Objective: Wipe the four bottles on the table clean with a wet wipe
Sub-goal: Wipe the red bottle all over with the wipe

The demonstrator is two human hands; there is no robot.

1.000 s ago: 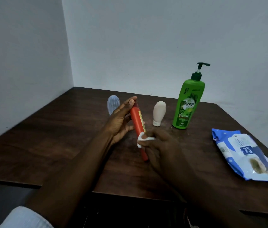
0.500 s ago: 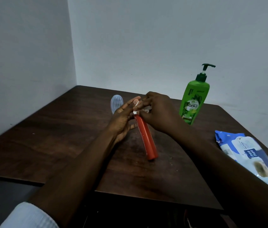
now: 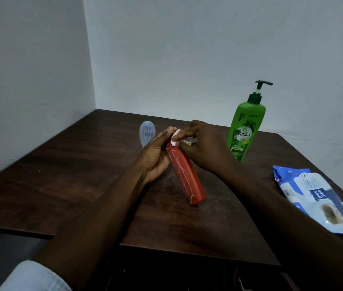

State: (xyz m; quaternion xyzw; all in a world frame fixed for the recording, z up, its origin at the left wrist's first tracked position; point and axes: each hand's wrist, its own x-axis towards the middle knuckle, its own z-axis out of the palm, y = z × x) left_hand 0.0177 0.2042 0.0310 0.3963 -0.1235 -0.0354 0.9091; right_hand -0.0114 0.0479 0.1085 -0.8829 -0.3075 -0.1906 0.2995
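Three bottles show on the dark worktop (image 3: 61, 185); a fourth, if it is there, is hidden. Farthest left stands a small clear ribbed bottle (image 3: 147, 133), upright, just beyond the left hand (image 3: 155, 158). It looks light and thin-walled, so it would probably tip easily, and is better lifted by its body than rubbed where it stands.

The left hand's grip is half closed. Palm and curled fingers cup the upper part of the red bottle (image 3: 185, 177), with the fingertips up by its top. That bottle leans toward the far left, its lower end resting on the worktop near the middle. It is slim and looks like stiff, light plastic. Pale wet streaks run down its side, so I judge it slippery. A hold high on the body, with the base propped on the wood, suits it.

At its top the wet wipe (image 3: 175, 135), folded small, is pinched between thumb and fingers of the right hand (image 3: 204, 148). That grip is closed on the wipe and presses it to the bottle's top end.

Right of that hand stands the green pump bottle (image 3: 246, 131), upright and likely the heaviest; take it round the body, not the pump. Nearest right lies the blue wipes pack (image 3: 313, 198), soft and flat.
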